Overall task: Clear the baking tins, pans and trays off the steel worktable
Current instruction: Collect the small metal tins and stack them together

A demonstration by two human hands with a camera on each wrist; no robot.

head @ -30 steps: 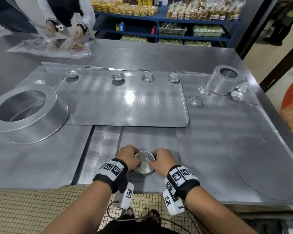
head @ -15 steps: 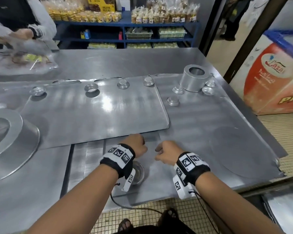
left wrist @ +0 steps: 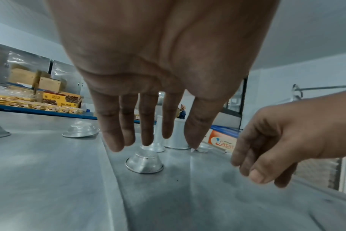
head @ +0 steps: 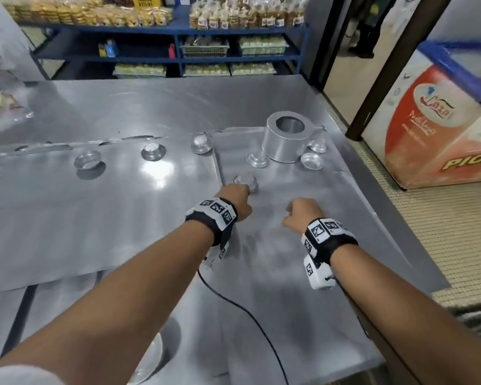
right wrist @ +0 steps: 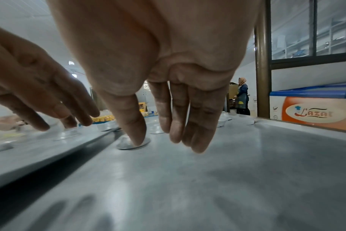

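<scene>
Small tin [head: 245, 182], upside down, sits on the surface [head: 303, 273] at centre frame of the head view, just beyond the left hand [head: 235, 202]. It has no long axis: it is round, rim down. The left hand is the nearer; in the left wrist view its fingers [left wrist: 147, 125] hang straight and spread above the tin, holding nothing. The right hand [head: 303, 216], lower right of the tin, is loosely curled and empty. Judged next: a downward reach by the left hand.

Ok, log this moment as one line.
left hand: open, reaching over upturned small tin, no contact | right hand: empty, relaxed | tall round tin: on worktable
</scene>
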